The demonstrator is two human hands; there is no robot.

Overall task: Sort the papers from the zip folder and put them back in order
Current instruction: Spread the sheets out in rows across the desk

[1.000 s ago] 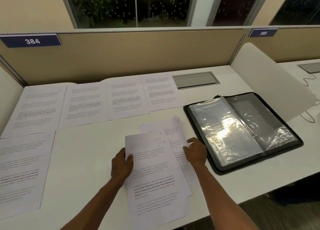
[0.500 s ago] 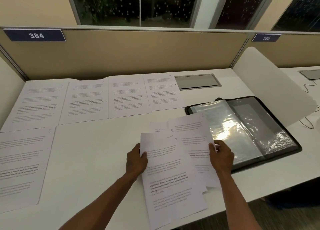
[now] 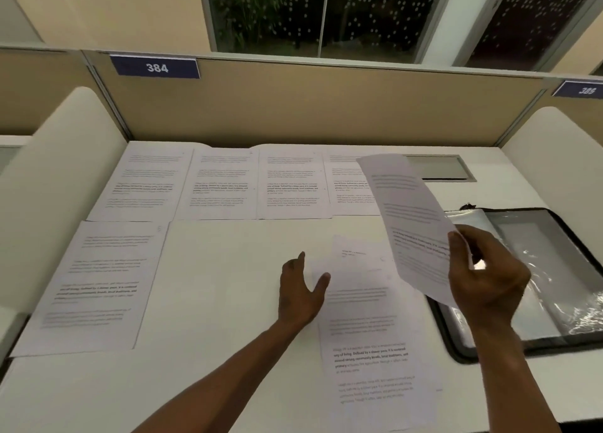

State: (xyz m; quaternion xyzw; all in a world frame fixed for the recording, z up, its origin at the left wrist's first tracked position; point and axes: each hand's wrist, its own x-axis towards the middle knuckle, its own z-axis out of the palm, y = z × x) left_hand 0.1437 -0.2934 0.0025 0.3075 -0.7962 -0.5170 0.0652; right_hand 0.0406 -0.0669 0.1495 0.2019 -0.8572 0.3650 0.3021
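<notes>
My right hand (image 3: 486,269) holds one printed sheet (image 3: 411,217) lifted above the desk, tilted toward the back. My left hand (image 3: 300,292) rests open, fingers spread, on the left edge of a small stack of printed papers (image 3: 368,328) lying near the desk's front. Several sheets lie in a row (image 3: 225,184) along the back of the desk, and one more sheet (image 3: 98,282) lies below them at the left. The black zip folder (image 3: 554,269) lies open at the right, its shiny plastic sleeves showing.
The white desk (image 3: 228,302) is bounded by a tan partition at the back, labelled 384 (image 3: 156,68), and white curved dividers at left (image 3: 55,184) and right (image 3: 554,158). A grey cable hatch (image 3: 437,168) sits in the desk behind the lifted sheet.
My right hand has lifted one sheet off the stack and raised it up and to the right. My left hand let go of the stack's edge and opened. The camera turned left.
</notes>
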